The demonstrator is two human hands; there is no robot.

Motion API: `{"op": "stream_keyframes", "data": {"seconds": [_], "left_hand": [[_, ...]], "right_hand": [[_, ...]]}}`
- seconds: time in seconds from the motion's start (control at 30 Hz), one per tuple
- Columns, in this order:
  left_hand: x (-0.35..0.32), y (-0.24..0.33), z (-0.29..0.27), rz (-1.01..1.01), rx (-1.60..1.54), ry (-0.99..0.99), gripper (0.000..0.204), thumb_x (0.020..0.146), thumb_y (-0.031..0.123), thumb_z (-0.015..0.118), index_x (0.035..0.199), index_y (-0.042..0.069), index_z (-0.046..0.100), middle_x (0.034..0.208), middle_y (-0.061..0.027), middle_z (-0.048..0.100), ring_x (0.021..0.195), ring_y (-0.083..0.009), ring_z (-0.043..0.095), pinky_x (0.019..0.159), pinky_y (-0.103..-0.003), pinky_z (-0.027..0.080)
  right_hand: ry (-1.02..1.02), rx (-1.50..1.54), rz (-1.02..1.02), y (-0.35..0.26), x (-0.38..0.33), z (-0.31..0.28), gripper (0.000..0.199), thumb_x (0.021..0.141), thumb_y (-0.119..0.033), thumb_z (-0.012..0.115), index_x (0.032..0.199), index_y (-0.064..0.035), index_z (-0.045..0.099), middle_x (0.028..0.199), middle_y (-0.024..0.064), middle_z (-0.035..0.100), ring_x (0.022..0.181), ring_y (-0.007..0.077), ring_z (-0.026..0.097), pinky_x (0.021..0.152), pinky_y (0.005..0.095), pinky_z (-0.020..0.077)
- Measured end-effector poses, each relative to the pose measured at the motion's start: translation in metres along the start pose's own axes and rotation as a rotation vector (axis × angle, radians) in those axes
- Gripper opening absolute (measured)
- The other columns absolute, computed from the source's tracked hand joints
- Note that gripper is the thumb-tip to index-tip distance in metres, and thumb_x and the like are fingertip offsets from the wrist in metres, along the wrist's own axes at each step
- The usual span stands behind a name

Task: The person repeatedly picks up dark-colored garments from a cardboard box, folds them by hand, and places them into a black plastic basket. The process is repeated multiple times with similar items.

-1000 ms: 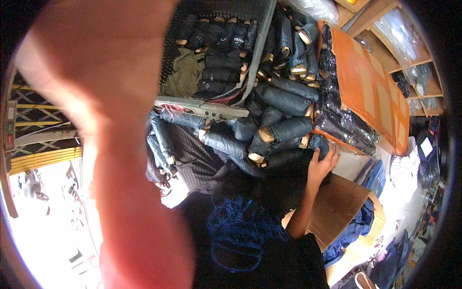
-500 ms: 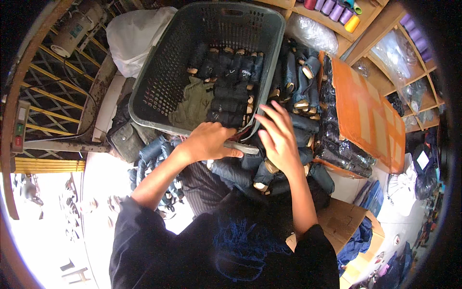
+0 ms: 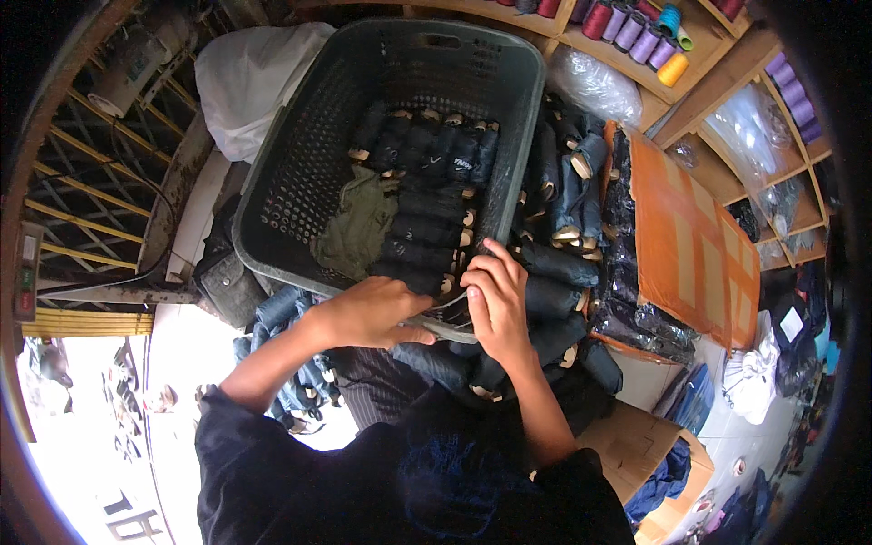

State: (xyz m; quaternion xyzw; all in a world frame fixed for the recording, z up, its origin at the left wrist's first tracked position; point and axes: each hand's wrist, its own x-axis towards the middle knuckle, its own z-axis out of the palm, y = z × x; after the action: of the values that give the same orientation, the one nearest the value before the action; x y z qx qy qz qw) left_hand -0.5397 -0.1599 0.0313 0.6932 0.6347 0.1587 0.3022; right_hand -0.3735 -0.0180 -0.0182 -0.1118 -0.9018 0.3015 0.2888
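In front of me stands a dark grey plastic basket (image 3: 300, 277) with perforated walls. Rolled dark cloth bundles (image 3: 427, 232) with tan ends lie inside it in rows, beside a crumpled olive cloth (image 3: 350, 227). My left hand (image 3: 368, 313) is closed over the near rim, its thumb pressed along the outside. At the near right corner, my right hand (image 3: 495, 295) curls its fingers over the rim, close to a thin cord or wire there. The rim between my hands looks uneven; whether it is broken, I cannot make out.
More dark rolled bundles (image 3: 554, 263) are piled right of and below the basket. A taped orange-brown carton (image 3: 690, 236) leans at the right. Thread spools (image 3: 627, 32) fill a wooden shelf behind. A white sack (image 3: 254, 86) sits left, and an open cardboard box (image 3: 636, 445) lower right.
My right hand has gone from spread fingers beside the corner to fingers curled on the rim. My left hand still grips the near rim. The whole view has shifted slightly.
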Motion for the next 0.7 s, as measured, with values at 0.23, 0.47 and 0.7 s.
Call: {"op": "stream_keyframes", "data": {"seconds": [0.23,0.47,0.7], "left_hand": [[0.068,-0.091,-0.040,-0.161,-0.448,-0.331,0.056,0.095,0.049,0.049,0.108,-0.003,0.063,0.094,-0.0133,0.068,0.084,-0.0198,0.064,0.077,-0.035,0.052],[0.140,-0.250,0.038,-0.718,-0.061,0.131,0.071,0.086,0.057,0.056,0.127,-0.001,0.051,0.128,-0.0203,0.053,0.119,-0.0347,0.052,0.099,-0.042,0.042],[0.098,-0.244,0.074,-0.895,-0.860,-0.424,0.082,0.087,0.059,0.050,0.145,0.005,0.027,0.149,-0.0205,0.026,0.132,-0.0357,0.037,0.097,-0.049,0.044]], "right_hand": [[-0.002,0.092,0.033,0.000,0.017,-0.009,0.016,0.085,-0.007,0.058,0.098,-0.0027,0.066,0.124,0.0115,0.057,0.127,0.0352,0.044,0.106,0.0487,0.0280],[0.120,0.367,-0.027,-0.022,0.076,0.005,0.011,0.085,0.000,0.059,0.095,0.0026,0.062,0.100,0.0156,0.064,0.092,0.0294,0.063,0.080,0.0337,0.0485],[0.091,0.176,0.172,-0.013,0.070,0.027,0.012,0.085,-0.005,0.061,0.097,-0.0016,0.061,0.095,0.0137,0.063,0.080,0.0307,0.065,0.066,0.0340,0.0513]]}}
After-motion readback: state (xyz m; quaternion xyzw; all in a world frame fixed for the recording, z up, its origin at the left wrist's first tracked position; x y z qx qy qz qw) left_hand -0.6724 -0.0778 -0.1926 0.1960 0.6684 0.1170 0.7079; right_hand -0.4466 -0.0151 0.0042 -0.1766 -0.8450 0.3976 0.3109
